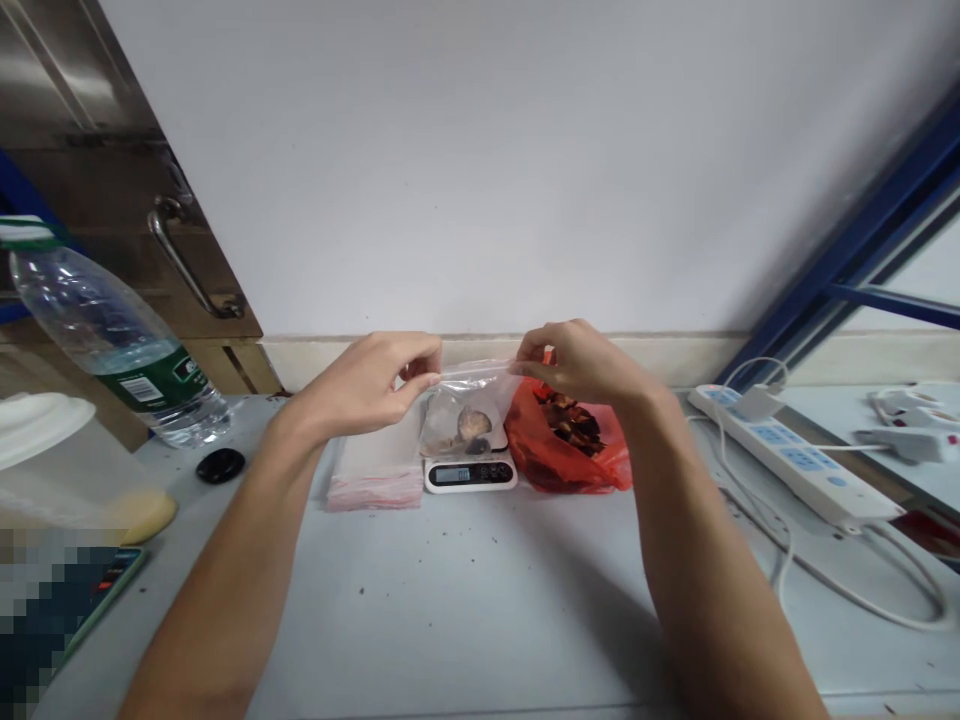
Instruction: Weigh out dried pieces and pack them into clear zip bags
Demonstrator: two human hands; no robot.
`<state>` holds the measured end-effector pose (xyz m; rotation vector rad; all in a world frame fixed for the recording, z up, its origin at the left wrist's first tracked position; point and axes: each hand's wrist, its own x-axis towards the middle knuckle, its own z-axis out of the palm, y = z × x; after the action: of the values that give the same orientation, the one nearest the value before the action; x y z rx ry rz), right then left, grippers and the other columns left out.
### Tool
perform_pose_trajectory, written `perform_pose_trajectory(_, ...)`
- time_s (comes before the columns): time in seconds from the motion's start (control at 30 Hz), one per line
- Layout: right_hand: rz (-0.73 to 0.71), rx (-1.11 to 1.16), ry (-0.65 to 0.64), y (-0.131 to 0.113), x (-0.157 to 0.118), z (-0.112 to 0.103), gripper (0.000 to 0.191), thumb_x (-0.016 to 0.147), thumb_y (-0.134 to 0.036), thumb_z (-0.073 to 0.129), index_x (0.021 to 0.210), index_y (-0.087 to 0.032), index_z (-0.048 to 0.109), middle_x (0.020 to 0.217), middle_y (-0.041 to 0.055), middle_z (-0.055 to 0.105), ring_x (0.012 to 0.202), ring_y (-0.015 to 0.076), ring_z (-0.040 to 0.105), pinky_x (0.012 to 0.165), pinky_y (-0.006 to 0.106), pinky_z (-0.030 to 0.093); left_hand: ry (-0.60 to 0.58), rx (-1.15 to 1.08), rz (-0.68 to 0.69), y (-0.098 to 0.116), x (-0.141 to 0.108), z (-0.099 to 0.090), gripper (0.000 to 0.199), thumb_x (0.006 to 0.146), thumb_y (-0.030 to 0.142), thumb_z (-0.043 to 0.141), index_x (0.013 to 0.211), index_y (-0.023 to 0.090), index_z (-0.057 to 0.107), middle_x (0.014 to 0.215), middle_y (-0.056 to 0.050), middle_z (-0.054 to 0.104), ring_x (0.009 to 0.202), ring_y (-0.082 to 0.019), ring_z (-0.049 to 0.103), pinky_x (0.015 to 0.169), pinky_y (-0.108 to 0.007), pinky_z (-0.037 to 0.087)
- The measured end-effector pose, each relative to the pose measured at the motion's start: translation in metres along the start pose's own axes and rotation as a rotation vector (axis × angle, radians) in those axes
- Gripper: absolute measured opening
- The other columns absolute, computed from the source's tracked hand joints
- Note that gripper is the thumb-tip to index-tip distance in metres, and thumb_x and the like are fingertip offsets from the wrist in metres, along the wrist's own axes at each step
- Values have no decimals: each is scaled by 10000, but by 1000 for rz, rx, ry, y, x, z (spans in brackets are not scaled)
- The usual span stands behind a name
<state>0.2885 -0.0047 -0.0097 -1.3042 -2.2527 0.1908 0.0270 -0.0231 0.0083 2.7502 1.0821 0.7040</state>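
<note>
Left hand (405,375) and right hand (562,355) each pinch a top corner of a clear zip bag (442,432), above the white digital scale (471,474) (contact unclear). Bag's loaded with a roundish brown piece (474,424); seal unclear. Remaining: flat stack of zip bags (375,475), crinkly red plastic bag (523,432) of dark, curled pieces (576,422).

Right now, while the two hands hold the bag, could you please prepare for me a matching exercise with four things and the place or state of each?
1. Clear zip bag
2. Digital scale
3. Bottle
4. Power strip

A. Between the bag stack and the red bag
B. White, lying at the right
C. Pinched by the left hand and the right hand
D. Green-labelled, at the left

Pairs: 1-C, 2-A, 3-D, 4-B
</note>
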Motion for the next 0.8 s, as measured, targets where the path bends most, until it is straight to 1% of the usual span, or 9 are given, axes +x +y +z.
perform_pose_trajectory(0.13,51,-63,-24,-3,-9,-12,234,852,-331,657,651,-211,663,645,19,691,592,151,587,573,287,422,49,41,61,3,5,0,163,903,243,488,756,208,549,755,-11,652,674,-165,573,634,-291,428)
perform_pose_trajectory(0.23,12,-21,-116,-9,-16,-19,93,801,-300,699,760,-217,710,731,18,730,650,161,626,591,276,456,131,97,136,10,9,5,170,933,229,474,814,207,594,816,-21,673,717,-170,603,673,-295,452)
perform_pose_trajectory(0.33,-76,106,-242,-17,-18,-20,231,734,-247,760,965,-238,746,895,17,776,762,180,671,642,269,502,262,166,235,25,14,18,217,985,230,450,903,217,651,874,-37,693,780,-181,636,710,-299,485)
perform_pose_trajectory(0.4,-140,197,-336,-19,-18,-19,147,798,-213,689,929,-231,755,870,9,781,760,175,676,667,270,523,369,203,277,37,15,27,231,1008,225,448,978,232,677,893,-39,711,816,-186,658,748,-305,508)
perform_pose_trajectory(0.47,-150,269,-367,-16,-20,-24,183,874,-184,580,882,-212,760,811,5,775,719,160,677,670,270,536,462,215,278,47,15,34,229,1016,215,457,1068,244,679,927,-34,732,847,-185,678,798,-313,523)
perform_pose_trajectory(0.53,-92,305,-256,-5,-29,-34,263,934,-197,507,977,-196,767,849,21,784,737,158,694,704,283,554,507,192,257,53,14,37,234,1015,217,472,1147,248,663,957,-26,746,853,-178,693,833,-313,531)
perform_pose_trajectory(0.67,76,68,262,34,-65,-58,392,953,-168,443,1236,-196,713,1090,87,778,982,247,719,914,413,551,450,120,232,50,14,37,232,1004,247,494,1151,243,674,891,-1,756,768,-162,697,784,-288,545)
perform_pose_trajectory(0.73,133,-104,365,59,-87,-59,536,899,-97,447,1383,-243,624,1273,82,719,1163,297,668,1007,462,516,407,92,217,46,15,37,229,1000,265,493,1110,233,691,871,0,761,738,-156,693,757,-277,545)
perform_pose_trajectory(0.8,187,-264,332,85,-108,-47,690,853,-39,412,1498,-268,502,1456,73,600,1343,312,550,1109,517,443,377,72,193,44,17,38,238,998,285,486,1082,231,702,883,-2,767,727,-153,691,748,-272,542)
